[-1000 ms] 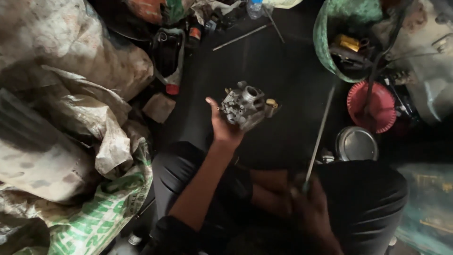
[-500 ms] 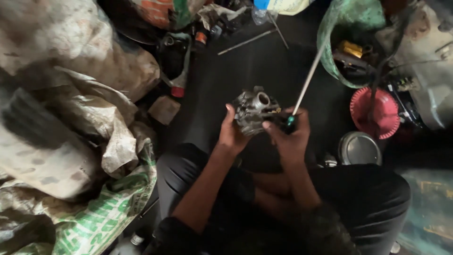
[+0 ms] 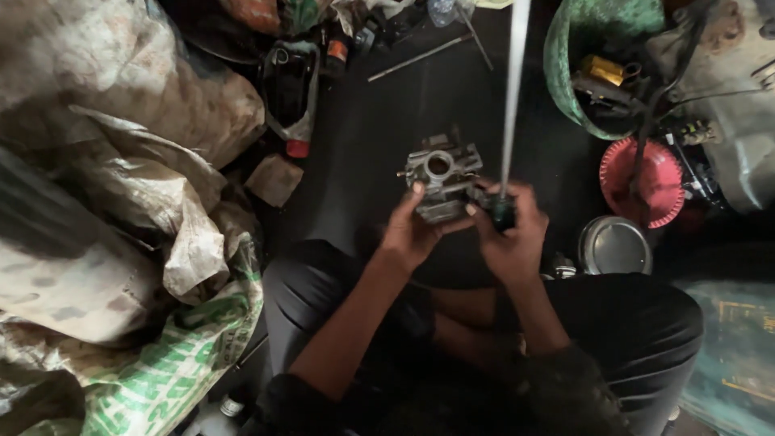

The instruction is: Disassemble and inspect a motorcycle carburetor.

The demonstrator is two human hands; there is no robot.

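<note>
The left hand (image 3: pixel 412 230) is closed around a small grey metal engine part (image 3: pixel 442 182), a carburettor-like casting with a round bore facing up, fingers wrapped under its lower edge and thumb on its near face. The right hand (image 3: pixel 510 234) is clenched on the dark handle of a long screwdriver (image 3: pixel 510 97), whose pale shaft runs from the fist toward twelve o'clock and out near the top of the frame; the handle sits just at three o'clock of the casting, almost touching it. Both are held up above the person's crossed legs, over the dark floor (image 3: pixel 387 121). The step in hand looks like steadying the part while bringing the tool to it; as it stands the shaft points away from the casting, so the tip would need turning to meet a screw. At three o'clock lie a red round cover (image 3: pixel 642 182) and a shiny metal bowl (image 3: pixel 613 245); at two o'clock a green basin (image 3: pixel 565 73) of parts; at nine o'clock crumpled sacks (image 3: pixel 121 202); at eleven o'clock a thin rod (image 3: pixel 420 56).
</note>
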